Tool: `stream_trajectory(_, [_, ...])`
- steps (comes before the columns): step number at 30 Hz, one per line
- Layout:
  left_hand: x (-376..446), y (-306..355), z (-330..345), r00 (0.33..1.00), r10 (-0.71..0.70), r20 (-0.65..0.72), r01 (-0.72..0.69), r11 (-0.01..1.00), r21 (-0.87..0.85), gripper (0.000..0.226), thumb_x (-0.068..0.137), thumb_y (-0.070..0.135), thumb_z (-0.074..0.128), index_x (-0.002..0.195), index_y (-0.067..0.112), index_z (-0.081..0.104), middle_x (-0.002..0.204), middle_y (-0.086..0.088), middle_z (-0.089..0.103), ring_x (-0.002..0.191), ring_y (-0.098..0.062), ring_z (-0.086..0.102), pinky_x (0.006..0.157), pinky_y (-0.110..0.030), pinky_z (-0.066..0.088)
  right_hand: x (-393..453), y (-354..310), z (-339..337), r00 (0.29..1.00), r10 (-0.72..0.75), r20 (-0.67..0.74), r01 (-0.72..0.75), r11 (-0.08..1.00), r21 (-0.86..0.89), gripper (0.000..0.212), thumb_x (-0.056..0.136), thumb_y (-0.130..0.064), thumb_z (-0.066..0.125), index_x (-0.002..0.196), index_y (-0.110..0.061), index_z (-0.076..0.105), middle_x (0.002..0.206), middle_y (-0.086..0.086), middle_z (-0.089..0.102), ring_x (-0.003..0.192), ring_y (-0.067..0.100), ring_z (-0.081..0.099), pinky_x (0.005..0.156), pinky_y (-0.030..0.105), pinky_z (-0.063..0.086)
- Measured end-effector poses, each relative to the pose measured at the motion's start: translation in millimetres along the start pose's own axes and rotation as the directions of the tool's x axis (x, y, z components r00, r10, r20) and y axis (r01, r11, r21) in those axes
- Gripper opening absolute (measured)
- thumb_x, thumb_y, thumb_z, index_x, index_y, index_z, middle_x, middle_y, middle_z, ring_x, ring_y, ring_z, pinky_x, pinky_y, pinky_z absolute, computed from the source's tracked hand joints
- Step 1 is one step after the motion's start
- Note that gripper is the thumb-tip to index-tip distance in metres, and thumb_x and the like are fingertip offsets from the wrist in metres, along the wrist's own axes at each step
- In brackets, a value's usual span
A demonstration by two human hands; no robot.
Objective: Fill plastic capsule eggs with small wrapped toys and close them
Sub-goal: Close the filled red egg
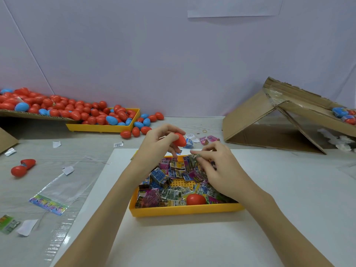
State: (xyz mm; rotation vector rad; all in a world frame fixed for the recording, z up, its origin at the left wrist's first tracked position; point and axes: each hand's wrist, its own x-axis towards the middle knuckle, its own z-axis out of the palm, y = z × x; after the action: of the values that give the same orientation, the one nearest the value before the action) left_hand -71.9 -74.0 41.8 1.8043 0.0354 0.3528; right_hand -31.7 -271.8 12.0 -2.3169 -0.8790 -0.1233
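The left hand (160, 140) holds a red egg (180, 140) up in the air, with its thumb and fingers curled round it. The right hand (215, 166) is just beside it, and its thumb and first finger pinch a small wrapped toy (195, 157). Both hands are over the far end of a yellow tray (183, 210) that is full of little wrapped toys (169, 178). Another red egg half (196, 199) lies in the tray, near the front wall. The tray sits on a white sheet (269, 218) on the table. Far to the left, a big pile of red and blue eggs (81, 112) spills into a second yellow tray (100, 128). An open red egg (23, 167) lies alone at the left. A bent cardboard box (273, 120) stands at the right.
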Motion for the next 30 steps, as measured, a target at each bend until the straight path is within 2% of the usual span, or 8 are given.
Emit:
stream_trajectory(3, [-0.2,0.6,-1.6,1.0,-0.013,0.014,0.013,1.0,0.005,0.021,0.104,0.002,0.05,0.111,0.002,0.07,0.096,-0.019,0.067,0.07,-0.022,0.068,0.066,-0.032,0.061,1.0,-2.1,-4.8,0.997,0.059,-0.053,-0.043,0.962,0.271,0.022,0.106,-0.019,0.056,0.097,-0.025,0.076,0.097,0.004,0.062,0.08,0.014,0.059,0.075,0.019,0.044])
stream_trajectory(6, [-0.5,2.1,-2.3,0.999,-0.015,0.03,0.015,1.0,0.002,0.021,0.104,0.002,0.05,0.112,0.002,0.07,0.095,-0.021,0.068,0.073,-0.024,0.068,0.067,-0.034,0.061,0.4,-1.5,-9.8,0.991,0.111,-0.08,-0.06,0.88,0.471,0.023,0.1,-0.019,0.067,0.12,-0.025,0.076,0.085,0.002,0.074,0.078,0.017,0.071,0.078,0.025,0.058])
stream_trajectory(11, [-1.3,2.9,-3.1,0.996,-0.035,0.081,0.033,0.999,0.037,0.022,0.104,0.002,0.051,0.11,0.004,0.072,0.095,-0.024,0.068,0.075,-0.031,0.066,0.071,-0.04,0.06,0.0,2.1,-9.6,0.99,0.103,-0.1,-0.064,0.941,0.333,0.003,0.095,-0.024,0.074,0.096,-0.023,0.076,0.076,-0.007,0.076,0.075,0.004,0.072,0.074,0.017,0.056])
stream_trajectory(15, [-1.8,1.6,-4.4,0.989,-0.055,0.136,0.042,0.995,0.094,0.022,0.103,0.003,0.052,0.109,0.008,0.073,0.096,-0.018,0.071,0.074,-0.03,0.068,0.072,-0.036,0.06,0.4,0.7,-9.0,0.99,0.053,-0.132,-0.028,0.981,0.19,0.004,0.094,-0.026,0.075,0.097,-0.025,0.077,0.102,-0.012,0.065,0.088,0.003,0.066,0.074,0.018,0.055])
stream_trajectory(19, [-1.9,0.3,-4.9,0.987,-0.06,0.15,0.047,0.995,0.085,0.016,0.1,0.009,0.063,0.108,0.016,0.075,0.107,-0.008,0.074,0.077,-0.023,0.075,0.085,-0.035,0.061,1.0,2.5,-14.1,0.982,0.106,-0.155,-0.05,0.942,0.331,0.008,0.092,-0.019,0.077,0.099,-0.025,0.076,0.091,-0.012,0.075,0.088,-0.001,0.069,0.073,0.014,0.055])
stream_trajectory(24, [-4.0,0.1,-6.3,0.97,0.028,0.243,-0.037,0.999,0.033,0.023,0.096,0.009,0.071,0.118,0.017,0.071,0.117,0.001,0.074,0.096,-0.022,0.076,0.087,-0.032,0.061,1.8,2.5,-19.3,0.965,0.183,-0.187,-0.049,0.828,0.558,0.025,0.094,-0.017,0.075,0.117,-0.026,0.072,0.088,-0.006,0.077,0.085,0.007,0.073,0.072,0.026,0.062])
stream_trajectory(26, [-4.7,-0.3,-6.8,0.958,0.056,0.283,-0.066,0.997,0.028,0.029,0.098,0.009,0.07,0.125,0.019,0.068,0.119,0.005,0.074,0.101,-0.02,0.075,0.087,-0.029,0.06,2.4,2.1,-20.0,0.96,0.191,-0.203,-0.041,0.816,0.576,0.03,0.096,-0.015,0.073,0.124,-0.025,0.068,0.089,-0.004,0.077,0.085,0.009,0.074,0.069,0.028,0.063])
stream_trajectory(30, [-4.5,-0.6,-6.5,0.947,0.071,0.314,-0.091,0.995,0.05,0.03,0.101,0.016,0.066,0.13,0.024,0.065,0.118,0.008,0.075,0.095,-0.018,0.075,0.091,-0.028,0.059,2.8,1.9,-19.8,0.958,0.159,-0.238,-0.008,0.846,0.534,0.031,0.096,-0.013,0.072,0.126,-0.022,0.067,0.089,-0.004,0.077,0.086,0.005,0.073,0.069,0.019,0.058])
